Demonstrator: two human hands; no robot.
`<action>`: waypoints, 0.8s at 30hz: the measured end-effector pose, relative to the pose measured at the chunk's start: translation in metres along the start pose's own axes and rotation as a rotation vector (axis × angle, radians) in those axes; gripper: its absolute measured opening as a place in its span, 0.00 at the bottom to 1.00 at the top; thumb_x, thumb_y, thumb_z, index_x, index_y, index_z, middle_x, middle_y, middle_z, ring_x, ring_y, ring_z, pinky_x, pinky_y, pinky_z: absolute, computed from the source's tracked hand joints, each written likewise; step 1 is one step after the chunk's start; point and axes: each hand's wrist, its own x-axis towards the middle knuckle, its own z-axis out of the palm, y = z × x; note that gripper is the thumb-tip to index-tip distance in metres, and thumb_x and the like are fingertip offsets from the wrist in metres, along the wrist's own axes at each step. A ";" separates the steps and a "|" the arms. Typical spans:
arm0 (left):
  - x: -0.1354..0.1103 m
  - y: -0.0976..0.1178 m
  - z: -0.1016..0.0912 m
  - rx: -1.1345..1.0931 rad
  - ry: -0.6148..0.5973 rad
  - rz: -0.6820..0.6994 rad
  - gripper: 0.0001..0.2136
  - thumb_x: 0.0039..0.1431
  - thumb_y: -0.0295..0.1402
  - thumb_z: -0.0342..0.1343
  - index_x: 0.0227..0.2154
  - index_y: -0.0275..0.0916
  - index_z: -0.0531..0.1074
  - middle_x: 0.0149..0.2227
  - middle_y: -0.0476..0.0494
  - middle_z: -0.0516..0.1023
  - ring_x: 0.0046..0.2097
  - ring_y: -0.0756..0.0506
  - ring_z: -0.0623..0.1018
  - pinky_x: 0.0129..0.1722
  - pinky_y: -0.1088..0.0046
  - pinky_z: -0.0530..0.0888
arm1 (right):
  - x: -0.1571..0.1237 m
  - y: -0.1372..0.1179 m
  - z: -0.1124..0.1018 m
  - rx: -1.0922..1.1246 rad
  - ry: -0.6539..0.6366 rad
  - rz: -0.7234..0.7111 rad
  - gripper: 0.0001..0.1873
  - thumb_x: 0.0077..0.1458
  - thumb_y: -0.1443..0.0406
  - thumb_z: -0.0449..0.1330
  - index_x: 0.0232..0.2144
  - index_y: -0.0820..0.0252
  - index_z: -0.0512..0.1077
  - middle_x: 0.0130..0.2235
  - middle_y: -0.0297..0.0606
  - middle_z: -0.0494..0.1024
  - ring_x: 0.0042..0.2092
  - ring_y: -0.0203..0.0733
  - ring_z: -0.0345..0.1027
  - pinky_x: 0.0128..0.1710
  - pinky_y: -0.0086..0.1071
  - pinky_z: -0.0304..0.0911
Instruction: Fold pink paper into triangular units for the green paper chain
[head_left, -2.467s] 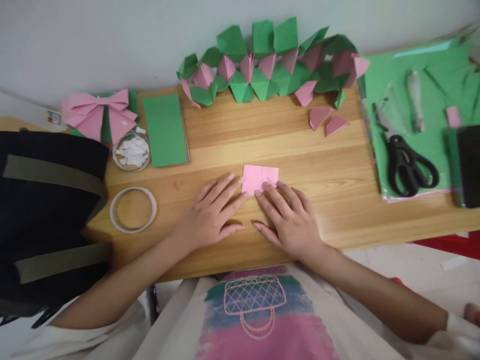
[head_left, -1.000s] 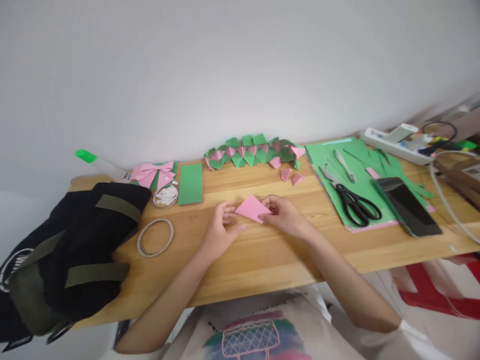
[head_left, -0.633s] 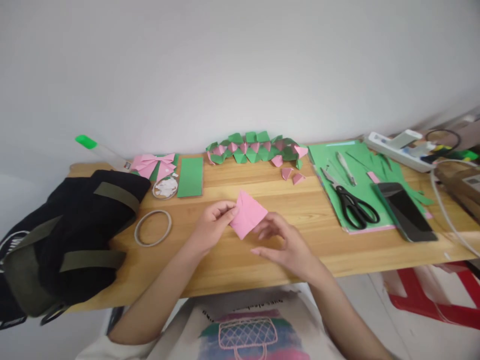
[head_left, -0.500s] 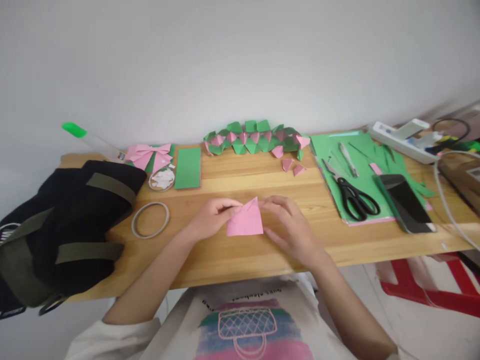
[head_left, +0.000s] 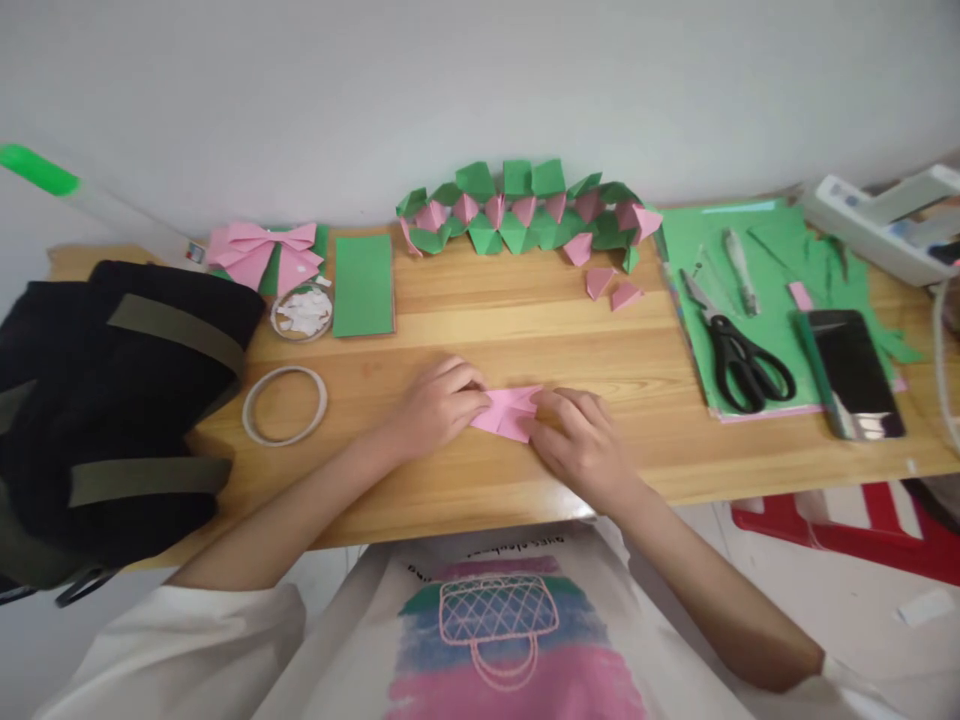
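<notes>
A folded pink paper piece (head_left: 507, 411) lies on the wooden table (head_left: 525, 340) in front of me. My left hand (head_left: 439, 405) curls its fingers onto the paper's left edge. On the paper's right side, my right hand (head_left: 581, 445) presses down with bent fingers. Both hands hold the paper flat against the table.
A green and pink folded paper chain (head_left: 525, 210) runs along the wall. Two loose pink pieces (head_left: 611, 288), green card (head_left: 363, 285), a pink bow (head_left: 262, 250), a dish of white scraps (head_left: 302, 312), a tape ring (head_left: 284, 404), a black bag (head_left: 105, 390), scissors (head_left: 739, 350) and a phone (head_left: 855, 372) are around.
The pink paper was lifted and turned between both hands, then brought back down and folded narrower on the table. The camera tilted up, then down again.
</notes>
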 end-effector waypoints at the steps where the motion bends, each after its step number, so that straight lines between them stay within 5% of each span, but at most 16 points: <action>1: -0.003 0.001 0.000 0.028 -0.003 0.025 0.13 0.67 0.30 0.50 0.32 0.38 0.79 0.37 0.40 0.79 0.41 0.43 0.74 0.43 0.63 0.71 | 0.001 0.000 -0.001 0.014 -0.019 -0.020 0.11 0.63 0.70 0.56 0.35 0.58 0.78 0.41 0.43 0.81 0.47 0.46 0.69 0.42 0.38 0.62; 12: -0.035 -0.002 -0.011 0.191 -0.115 0.243 0.16 0.70 0.25 0.42 0.53 0.32 0.72 0.55 0.36 0.78 0.58 0.42 0.73 0.56 0.63 0.67 | 0.007 0.003 -0.004 0.151 -0.081 0.031 0.10 0.63 0.67 0.57 0.35 0.60 0.79 0.37 0.41 0.83 0.40 0.42 0.73 0.39 0.35 0.65; 16: -0.042 -0.002 -0.015 0.285 -0.242 0.247 0.18 0.70 0.32 0.44 0.58 0.30 0.68 0.60 0.34 0.72 0.63 0.40 0.68 0.62 0.61 0.60 | 0.006 0.008 -0.006 0.158 -0.078 0.023 0.11 0.63 0.69 0.56 0.37 0.59 0.80 0.39 0.42 0.83 0.41 0.44 0.74 0.40 0.37 0.65; 24: -0.036 -0.001 -0.021 0.280 -0.268 0.283 0.20 0.69 0.39 0.46 0.56 0.32 0.70 0.59 0.35 0.73 0.62 0.37 0.69 0.60 0.58 0.61 | 0.010 0.016 -0.007 0.244 -0.076 0.042 0.07 0.61 0.67 0.59 0.34 0.59 0.79 0.38 0.42 0.83 0.40 0.45 0.75 0.39 0.38 0.69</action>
